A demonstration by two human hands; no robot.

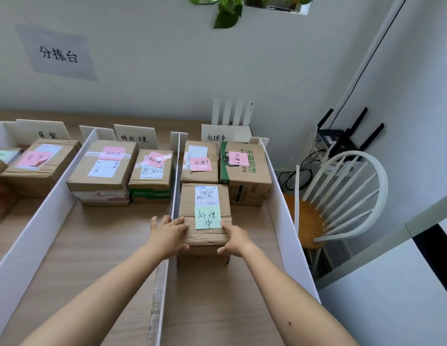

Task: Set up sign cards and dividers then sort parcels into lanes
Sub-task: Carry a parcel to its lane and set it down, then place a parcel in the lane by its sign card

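Observation:
A brown cardboard parcel (204,203) with a green note and a shipping label stands in the rightmost lane, between two white dividers (174,181) (285,211). My left hand (168,233) grips its near left corner, reaching over the left divider. My right hand (233,239) grips its near right corner. Behind it sit two parcels with pink notes (201,162) (243,168). A white sign card (216,136) stands at the back of this lane. The middle lane holds two parcels (102,166) (151,176) and a sign card (135,137).
A left lane holds a flat parcel (40,163) behind another divider (35,221), with its own sign card (46,132). The wooden table (92,258) ends at the right divider. A white chair (342,196) and routers stand beyond it on the right.

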